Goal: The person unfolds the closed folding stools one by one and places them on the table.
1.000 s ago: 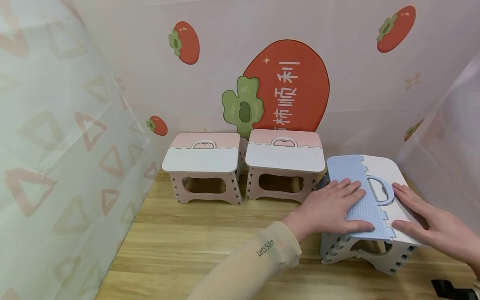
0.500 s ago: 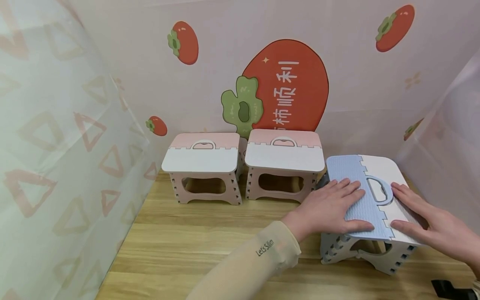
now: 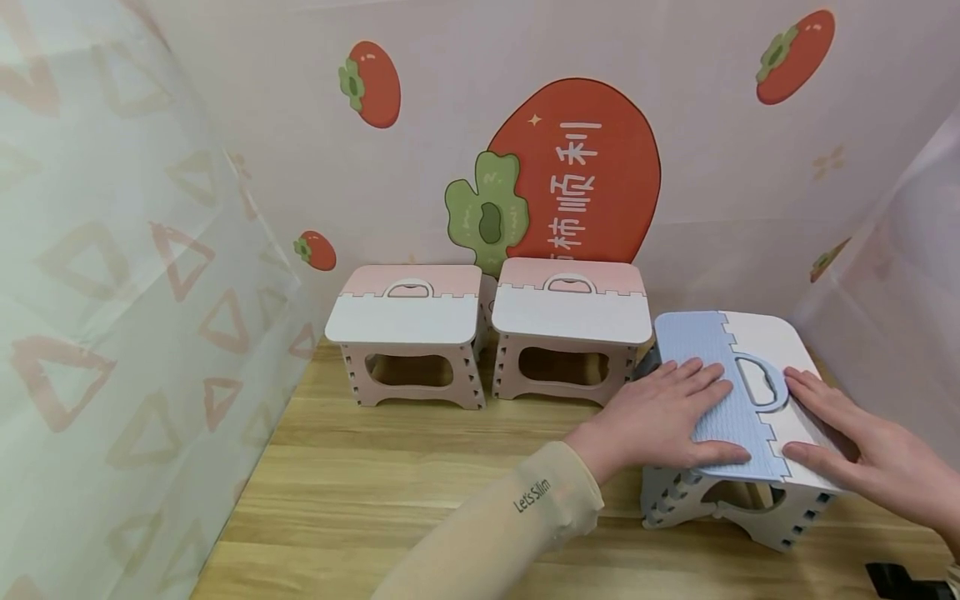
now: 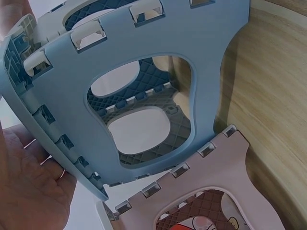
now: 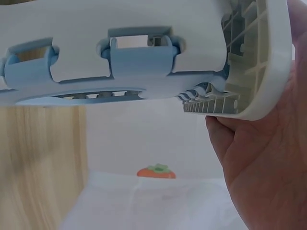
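Observation:
A blue-and-white folding step stool (image 3: 750,333) stands unfolded on the right side of the table, its top flat and its legs spread. My left hand (image 3: 667,414) lies with extended fingers across the blue half of the top. On the white half rests my right hand (image 3: 870,437), fingers out, near the loop handle (image 3: 776,392). The left wrist view shows the blue leg panel (image 4: 206,86) with its oval opening, and my left palm (image 4: 33,182) against the top. From below, the right wrist view has the ribbed rim (image 5: 268,72) over my right hand (image 5: 268,158).
Two pink-and-white folding stools, a left one (image 3: 405,325) and a middle one (image 3: 570,317), stand unfolded along the back wall. The middle stool is close to the blue one. A black object (image 3: 900,579) lies at the bottom right of the wooden table (image 3: 360,483).

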The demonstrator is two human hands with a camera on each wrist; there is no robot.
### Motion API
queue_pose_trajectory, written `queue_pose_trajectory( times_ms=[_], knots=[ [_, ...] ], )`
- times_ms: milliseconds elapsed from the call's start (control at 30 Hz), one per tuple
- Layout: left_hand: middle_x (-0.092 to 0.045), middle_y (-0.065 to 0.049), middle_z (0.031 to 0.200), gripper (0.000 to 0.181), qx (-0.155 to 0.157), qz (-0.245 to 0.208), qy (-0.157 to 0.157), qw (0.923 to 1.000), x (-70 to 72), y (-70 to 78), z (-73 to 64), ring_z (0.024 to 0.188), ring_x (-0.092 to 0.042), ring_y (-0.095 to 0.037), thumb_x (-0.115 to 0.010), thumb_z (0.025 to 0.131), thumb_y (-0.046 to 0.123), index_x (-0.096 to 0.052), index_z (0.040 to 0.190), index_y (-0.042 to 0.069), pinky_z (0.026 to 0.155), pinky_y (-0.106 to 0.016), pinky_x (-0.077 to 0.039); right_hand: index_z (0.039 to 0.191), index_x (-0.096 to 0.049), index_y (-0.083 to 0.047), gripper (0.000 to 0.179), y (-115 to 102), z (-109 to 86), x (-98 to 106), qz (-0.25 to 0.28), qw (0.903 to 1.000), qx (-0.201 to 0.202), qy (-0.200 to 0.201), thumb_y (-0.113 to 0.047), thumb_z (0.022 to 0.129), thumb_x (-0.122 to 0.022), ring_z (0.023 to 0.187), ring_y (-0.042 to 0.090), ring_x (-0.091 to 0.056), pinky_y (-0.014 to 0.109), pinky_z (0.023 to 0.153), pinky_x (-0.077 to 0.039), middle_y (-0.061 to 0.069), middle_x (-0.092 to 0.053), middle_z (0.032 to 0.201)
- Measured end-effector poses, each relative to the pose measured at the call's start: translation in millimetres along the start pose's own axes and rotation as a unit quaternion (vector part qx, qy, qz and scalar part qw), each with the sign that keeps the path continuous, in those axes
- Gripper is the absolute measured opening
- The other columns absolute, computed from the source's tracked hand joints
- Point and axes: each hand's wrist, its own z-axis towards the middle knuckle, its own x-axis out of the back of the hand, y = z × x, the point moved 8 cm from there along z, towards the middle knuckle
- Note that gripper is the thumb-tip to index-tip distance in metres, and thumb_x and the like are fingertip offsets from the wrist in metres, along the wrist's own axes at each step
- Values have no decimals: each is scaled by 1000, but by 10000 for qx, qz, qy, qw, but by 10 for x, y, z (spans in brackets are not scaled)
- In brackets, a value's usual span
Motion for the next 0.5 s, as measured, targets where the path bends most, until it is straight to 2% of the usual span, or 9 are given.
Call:
queue_pose_trajectory(
  times_ms=[500],
  knots=[
    [0,18,170,90,28,1,30,10000,-6,5,-2,156,4,-4,-29,92,85,-8,164,36,125,-22,1,162,-31,-24,87,-22,12,18,-42,9999,138,87,-25,90,-79,135,-27,-2,-5,93,-1,-33,-8,162]
  ],
)
